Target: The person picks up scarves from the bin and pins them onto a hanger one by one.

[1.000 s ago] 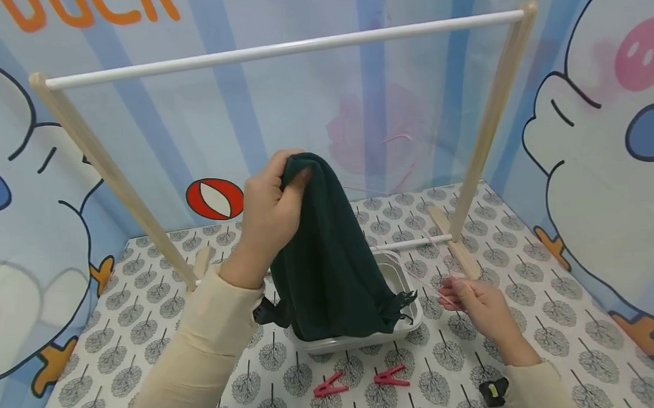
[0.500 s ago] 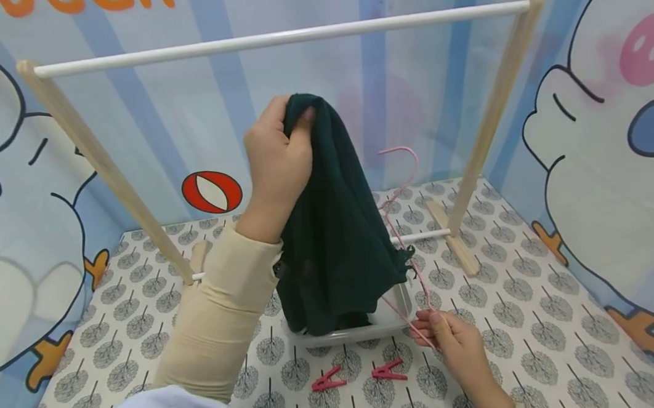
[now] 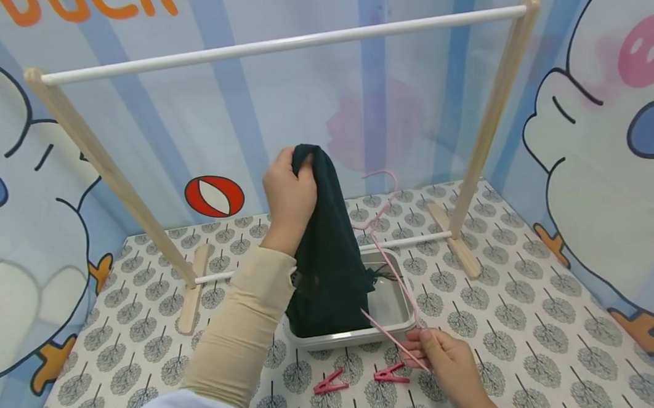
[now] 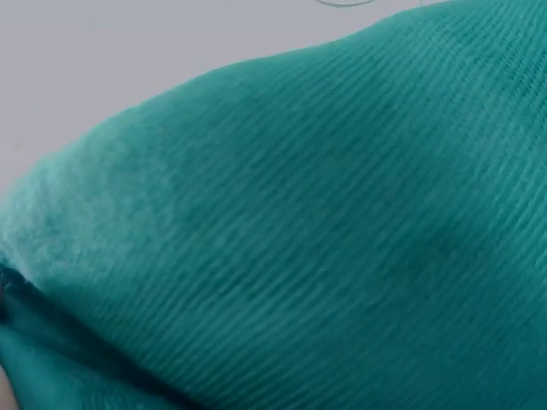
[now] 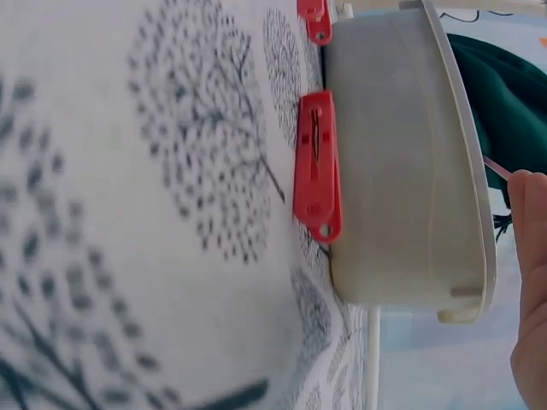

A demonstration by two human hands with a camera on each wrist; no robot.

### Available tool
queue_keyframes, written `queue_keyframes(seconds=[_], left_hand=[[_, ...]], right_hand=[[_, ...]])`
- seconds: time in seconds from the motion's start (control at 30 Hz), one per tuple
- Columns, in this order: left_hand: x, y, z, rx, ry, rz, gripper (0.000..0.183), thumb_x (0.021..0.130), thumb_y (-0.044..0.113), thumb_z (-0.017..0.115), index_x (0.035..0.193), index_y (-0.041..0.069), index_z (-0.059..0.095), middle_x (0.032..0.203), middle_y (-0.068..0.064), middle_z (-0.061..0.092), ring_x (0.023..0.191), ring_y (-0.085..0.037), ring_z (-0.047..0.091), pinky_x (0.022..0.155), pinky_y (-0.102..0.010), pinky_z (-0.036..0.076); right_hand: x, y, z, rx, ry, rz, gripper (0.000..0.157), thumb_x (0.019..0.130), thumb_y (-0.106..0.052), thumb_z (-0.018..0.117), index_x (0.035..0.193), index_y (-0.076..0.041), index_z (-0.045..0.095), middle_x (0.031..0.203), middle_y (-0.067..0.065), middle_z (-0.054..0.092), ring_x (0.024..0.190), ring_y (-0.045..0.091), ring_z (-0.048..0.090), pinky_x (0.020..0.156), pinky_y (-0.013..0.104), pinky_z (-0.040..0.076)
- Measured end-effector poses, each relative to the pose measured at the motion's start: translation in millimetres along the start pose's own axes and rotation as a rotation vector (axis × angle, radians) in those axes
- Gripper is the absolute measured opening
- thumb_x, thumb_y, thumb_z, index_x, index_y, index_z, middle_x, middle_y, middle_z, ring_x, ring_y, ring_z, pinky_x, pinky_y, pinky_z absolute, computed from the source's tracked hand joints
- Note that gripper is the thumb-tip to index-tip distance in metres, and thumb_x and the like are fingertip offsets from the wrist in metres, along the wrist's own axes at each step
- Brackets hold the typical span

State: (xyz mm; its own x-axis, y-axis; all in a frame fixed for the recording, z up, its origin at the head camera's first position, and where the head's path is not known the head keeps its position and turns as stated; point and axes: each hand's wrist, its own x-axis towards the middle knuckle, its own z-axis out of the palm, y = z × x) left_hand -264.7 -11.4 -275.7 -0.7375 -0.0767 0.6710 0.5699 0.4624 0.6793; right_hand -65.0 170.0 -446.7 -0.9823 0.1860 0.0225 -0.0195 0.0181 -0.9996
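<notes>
My left hand [image 3: 289, 193] grips the folded top of a dark green fringed scarf [image 3: 335, 247] and holds it up over a white plastic basin [image 3: 345, 338]. The scarf's lower part hangs down into the basin; its ribbed cloth [image 4: 299, 231] fills most of the left wrist view. To the right, my right hand [image 3: 446, 361] pinches one corner of a pink wire hanger [image 3: 395, 274] between thumb and fingers. The hanger's hook points up and away, beside the scarf. One end of its lower bar disappears at the scarf's edge, hidden by the cloth.
Two red clothes pegs [image 3: 330, 382] [image 3: 391, 374] lie on the tree-patterned cloth in front of the basin. Behind it stands a wooden rack with a white top rail [image 3: 296, 42], its feet [image 3: 457, 246] spread at either side. A cartoon-printed backdrop [image 3: 434, 130] encloses the space.
The left hand rose with the scarf, then came down again slightly further right. My right hand brought the hanger left and nearer, so its lower bar now reaches the scarf.
</notes>
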Motion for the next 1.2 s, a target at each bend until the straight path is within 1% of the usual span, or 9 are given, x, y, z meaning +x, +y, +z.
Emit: queue_keyframes(seconds=[0.2, 0.33, 0.6, 0.7, 0.8, 0.87, 0.93, 1.07, 1.2], left_hand=[[-19.7, -17.6, 11.9, 0.054, -0.046, 0.010, 0.021, 0.095, 0.018, 0.054, 0.100, 0.000, 0.064, 0.086, -0.016, 0.066, 0.066, -0.026, 0.063, 0.059, -0.036, 0.051], [-33.4, -27.9, 15.9, 0.091, -0.108, 0.075, 0.019, 0.094, 0.016, 0.055, 0.101, 0.000, 0.063, 0.086, -0.016, 0.067, 0.068, -0.027, 0.064, 0.060, -0.037, 0.051], [-65.7, -41.2, 14.4, 0.211, -0.377, 0.337, 0.016, 0.092, 0.012, 0.058, 0.102, 0.002, 0.062, 0.091, -0.012, 0.067, 0.083, -0.025, 0.066, 0.075, -0.036, 0.054], [-75.8, -43.0, 12.9, 0.253, -0.476, 0.444, 0.014, 0.089, 0.009, 0.061, 0.102, 0.003, 0.063, 0.094, -0.010, 0.068, 0.086, -0.023, 0.066, 0.079, -0.034, 0.053], [-84.1, -44.5, 12.5, 0.276, -0.568, 0.483, 0.016, 0.088, 0.008, 0.062, 0.104, 0.004, 0.063, 0.098, -0.008, 0.068, 0.088, -0.021, 0.066, 0.080, -0.032, 0.053], [-87.6, -45.8, 13.8, 0.289, -0.626, 0.460, 0.015, 0.089, 0.010, 0.062, 0.103, 0.007, 0.063, 0.097, -0.006, 0.068, 0.086, -0.019, 0.066, 0.079, -0.031, 0.053], [-89.7, -46.4, 15.3, 0.287, -0.679, 0.384, 0.014, 0.090, 0.014, 0.061, 0.103, 0.008, 0.063, 0.093, -0.005, 0.069, 0.082, -0.018, 0.066, 0.073, -0.030, 0.053], [-89.2, -45.9, 19.8, 0.283, -0.755, 0.135, 0.017, 0.091, 0.023, 0.059, 0.102, 0.011, 0.062, 0.083, -0.005, 0.066, 0.071, -0.018, 0.062, 0.061, -0.030, 0.047], [-88.6, -44.0, 23.4, 0.264, -0.717, -0.094, 0.027, 0.091, 0.027, 0.060, 0.112, 0.010, 0.061, 0.097, -0.008, 0.067, 0.086, -0.023, 0.063, 0.071, -0.035, 0.051]], right_hand=[[-4.0, 1.2, 1.9, 0.029, -0.016, 0.073, 0.040, 0.100, -0.017, 0.042, 0.102, 0.019, 0.057, 0.087, 0.024, 0.066, 0.069, 0.017, 0.068, 0.066, 0.030, 0.056], [-5.0, 1.8, 1.5, 0.046, -0.015, 0.081, 0.041, 0.100, -0.018, 0.041, 0.102, 0.020, 0.057, 0.087, 0.025, 0.066, 0.069, 0.020, 0.069, 0.066, 0.032, 0.056], [-4.1, -1.4, -2.5, 0.121, 0.015, 0.164, 0.042, 0.101, -0.018, 0.038, 0.104, 0.020, 0.054, 0.085, 0.021, 0.066, 0.072, 0.023, 0.069, 0.068, 0.032, 0.056], [-3.1, -4.2, -4.6, 0.137, 0.022, 0.129, 0.044, 0.101, -0.019, 0.038, 0.102, 0.022, 0.053, 0.082, 0.019, 0.067, 0.071, 0.023, 0.069, 0.067, 0.032, 0.056], [-3.2, -7.3, -7.1, 0.147, 0.016, 0.075, 0.045, 0.101, -0.021, 0.039, 0.099, 0.021, 0.055, 0.080, 0.016, 0.068, 0.069, 0.022, 0.069, 0.065, 0.032, 0.056], [-3.7, -9.5, -8.4, 0.154, 0.004, 0.051, 0.044, 0.100, -0.023, 0.040, 0.096, 0.018, 0.056, 0.079, 0.015, 0.069, 0.068, 0.022, 0.069, 0.065, 0.031, 0.056], [-4.7, -11.7, -8.9, 0.154, -0.006, 0.043, 0.042, 0.100, -0.022, 0.041, 0.094, 0.015, 0.058, 0.079, 0.014, 0.069, 0.068, 0.021, 0.069, 0.064, 0.031, 0.056], [-5.9, -15.4, -8.0, 0.142, -0.008, 0.036, 0.039, 0.100, -0.020, 0.042, 0.091, 0.014, 0.059, 0.077, 0.013, 0.069, 0.069, 0.020, 0.069, 0.064, 0.032, 0.056], [-6.3, -17.1, -7.1, 0.125, 0.007, 0.029, 0.040, 0.100, -0.018, 0.042, 0.091, 0.017, 0.059, 0.075, 0.013, 0.068, 0.068, 0.021, 0.069, 0.063, 0.032, 0.056]])
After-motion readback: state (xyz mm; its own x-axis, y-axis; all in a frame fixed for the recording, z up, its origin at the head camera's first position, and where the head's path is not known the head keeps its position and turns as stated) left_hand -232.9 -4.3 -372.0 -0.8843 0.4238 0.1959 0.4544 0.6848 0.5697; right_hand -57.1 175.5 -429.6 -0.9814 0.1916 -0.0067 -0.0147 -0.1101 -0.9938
